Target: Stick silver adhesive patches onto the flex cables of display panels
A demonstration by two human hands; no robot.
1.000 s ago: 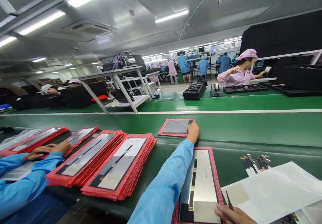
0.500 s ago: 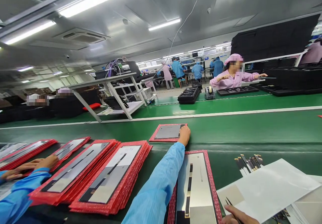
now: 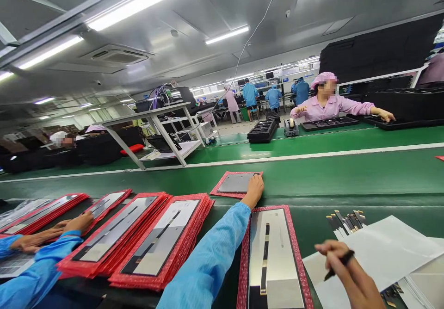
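Nearest, at five o'clock, the right hand (image 3: 350, 272) pinches black tweezers (image 3: 339, 263) between thumb and fingers, tips hanging over a white sheet (image 3: 381, 253); those points sit close to the panel in a red-edged sleeve (image 3: 274, 258) at six o'clock, and a careless swing could, I judge, scratch its silver face. At the sheet's far edge a fan of dark strips (image 3: 347, 221) lies loose and could be brushed off by the wrist. The left hand (image 3: 254, 189), on a blue sleeve, reaches toward twelve o'clock and rests its fingers, lightly curled and gripping nothing, on the near edge of a single sleeved panel (image 3: 236, 183) lying on the green conveyor belt (image 3: 347, 175); pressed only at one corner, it could skew or slide. At nine o'clock two stacks of red-sleeved panels (image 3: 138, 239) lean fanned out, the upper ones overhanging, so a nudge could spill them; a co-worker's hand (image 3: 74, 223) lies by more panels beyond. Farther off, at one o'clock, black trays (image 3: 265, 131) stand stacked, their contents too small to tell, beside a tape dispenser (image 3: 290, 126), and a person in pink (image 3: 326, 105) reaches over flat black trays (image 3: 329, 123).
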